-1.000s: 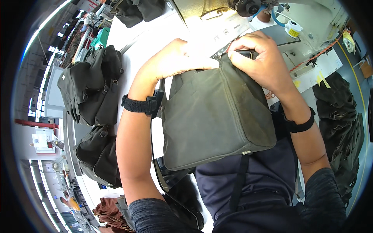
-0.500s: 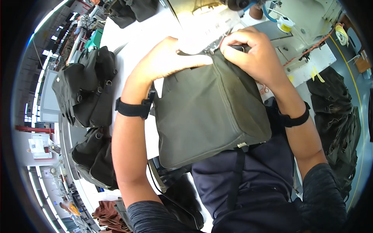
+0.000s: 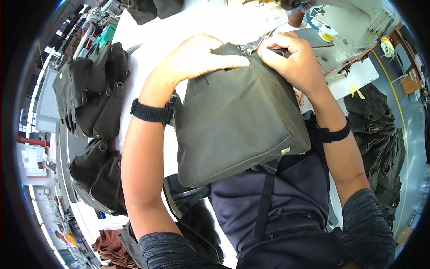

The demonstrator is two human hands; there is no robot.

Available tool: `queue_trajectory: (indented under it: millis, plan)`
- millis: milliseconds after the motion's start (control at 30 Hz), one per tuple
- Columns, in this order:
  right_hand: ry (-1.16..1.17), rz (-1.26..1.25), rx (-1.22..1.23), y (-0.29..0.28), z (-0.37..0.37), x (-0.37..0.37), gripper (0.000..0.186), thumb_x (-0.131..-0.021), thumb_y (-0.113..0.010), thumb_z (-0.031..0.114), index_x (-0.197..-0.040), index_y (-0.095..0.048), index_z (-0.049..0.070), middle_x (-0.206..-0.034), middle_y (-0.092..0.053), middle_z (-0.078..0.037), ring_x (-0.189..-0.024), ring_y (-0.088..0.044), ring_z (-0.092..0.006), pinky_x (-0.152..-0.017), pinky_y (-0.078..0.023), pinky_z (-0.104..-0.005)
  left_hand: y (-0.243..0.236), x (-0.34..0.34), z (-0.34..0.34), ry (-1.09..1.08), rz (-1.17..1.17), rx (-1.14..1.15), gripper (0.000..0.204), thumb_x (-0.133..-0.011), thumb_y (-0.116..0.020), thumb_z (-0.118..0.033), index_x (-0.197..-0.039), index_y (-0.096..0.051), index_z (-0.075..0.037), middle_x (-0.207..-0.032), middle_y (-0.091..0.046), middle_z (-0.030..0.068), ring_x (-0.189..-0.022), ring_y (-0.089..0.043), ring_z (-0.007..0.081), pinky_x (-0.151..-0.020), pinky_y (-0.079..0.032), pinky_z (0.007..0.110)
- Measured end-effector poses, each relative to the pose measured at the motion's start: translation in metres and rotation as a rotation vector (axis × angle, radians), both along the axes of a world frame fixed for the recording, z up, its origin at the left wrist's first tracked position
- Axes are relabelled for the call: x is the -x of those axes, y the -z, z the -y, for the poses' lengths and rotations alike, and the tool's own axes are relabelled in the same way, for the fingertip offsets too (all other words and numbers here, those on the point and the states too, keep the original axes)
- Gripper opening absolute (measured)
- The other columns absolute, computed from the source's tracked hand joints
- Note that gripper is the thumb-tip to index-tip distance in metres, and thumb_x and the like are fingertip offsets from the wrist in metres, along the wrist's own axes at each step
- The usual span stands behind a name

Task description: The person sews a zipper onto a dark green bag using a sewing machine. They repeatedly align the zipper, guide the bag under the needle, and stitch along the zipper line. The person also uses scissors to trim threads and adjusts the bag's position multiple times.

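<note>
An olive-green fabric bag (image 3: 233, 125) hangs in front of me, its upper edge at the metal parts of a sewing machine (image 3: 247, 47). My left hand (image 3: 195, 58) grips that edge from the left, thumb lying along the near side and the other fingers mostly hidden behind the fabric. On the right, my right hand (image 3: 293, 58) is closed with thumb and finger pinching the bag's edge beside the machine's foot. A small pale tag (image 3: 285, 151) shows at the bag's lower right corner.
Dark olive backpacks (image 3: 87, 96) stand on the white table to my left. Brown fabric (image 3: 114, 246) lies at lower left. Orange-handled scissors (image 3: 299, 97) lie beside the bag. More olive pieces (image 3: 376, 130) are piled at right, near a white spool (image 3: 327, 32).
The bag has turned slightly, its lower part shifting left and up. Both hands keep their hold on the edge, and the left has moved slightly upward. The whole view has shifted a little.
</note>
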State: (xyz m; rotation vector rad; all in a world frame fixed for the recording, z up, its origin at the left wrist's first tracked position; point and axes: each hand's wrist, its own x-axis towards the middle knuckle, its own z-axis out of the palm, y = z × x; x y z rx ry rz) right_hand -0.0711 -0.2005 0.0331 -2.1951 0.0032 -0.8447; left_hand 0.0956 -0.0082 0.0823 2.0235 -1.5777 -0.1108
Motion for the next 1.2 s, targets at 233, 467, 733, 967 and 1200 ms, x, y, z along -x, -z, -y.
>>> queue_trajectory:
  millis: [233,467,733,967,1200]
  plan:
    - [0.097,0.158,0.054,0.012,-0.002,-0.002,0.027,-0.082,-0.077,0.025,-0.104,-0.078,0.010,-0.101,-0.076,-0.005,-0.104,-0.065,-0.0249,-0.102,-0.041,-0.0399,-0.005,-0.010,0.008,0.195,0.329,0.044,0.048,-0.092,-0.084,-0.038,-0.125,-0.077,-0.004,-0.124,-0.076,0.0121,-0.111,-0.068,0.0234,-0.099,-0.053,0.037]
    - [0.073,0.214,0.056,0.014,-0.007,-0.003,0.030,-0.082,-0.077,0.027,-0.107,-0.079,0.011,-0.097,-0.077,-0.005,-0.102,-0.066,-0.0247,-0.102,-0.039,-0.0408,-0.022,0.002,0.015,0.233,0.755,0.123,0.046,-0.078,-0.094,-0.045,-0.099,-0.080,-0.006,-0.098,-0.072,0.0066,-0.088,-0.063,0.0224,-0.081,-0.052,0.036]
    - [0.015,0.120,0.067,0.010,-0.005,0.000,0.036,-0.085,-0.074,0.019,-0.121,-0.076,0.012,-0.097,-0.075,-0.001,-0.105,-0.063,-0.0234,-0.105,-0.038,-0.0405,-0.006,-0.016,-0.003,-0.088,0.266,-0.317,0.059,-0.079,-0.094,-0.041,-0.124,-0.071,-0.009,-0.096,-0.072,0.0023,-0.082,-0.062,0.0182,-0.073,-0.049,0.035]
    - [0.093,0.255,-0.010,0.021,-0.011,-0.007,0.015,-0.078,-0.074,0.022,-0.083,-0.074,0.008,-0.082,-0.075,-0.006,-0.095,-0.064,-0.0282,-0.093,-0.042,-0.0445,-0.019,-0.004,0.002,-0.382,-0.070,-0.605,0.023,-0.093,-0.088,-0.024,-0.101,-0.075,-0.006,-0.088,-0.068,-0.0058,-0.077,-0.055,0.0039,-0.071,-0.046,0.026]
    - [0.105,0.307,-0.017,0.020,-0.012,-0.010,0.011,-0.077,-0.076,0.017,-0.077,-0.069,0.009,-0.078,-0.072,-0.002,-0.090,-0.064,-0.0264,-0.091,-0.043,-0.0433,-0.008,-0.017,-0.005,-0.176,0.113,-0.485,0.026,-0.092,-0.089,-0.030,-0.099,-0.077,-0.008,-0.088,-0.068,-0.0072,-0.080,-0.056,0.0035,-0.073,-0.045,0.024]
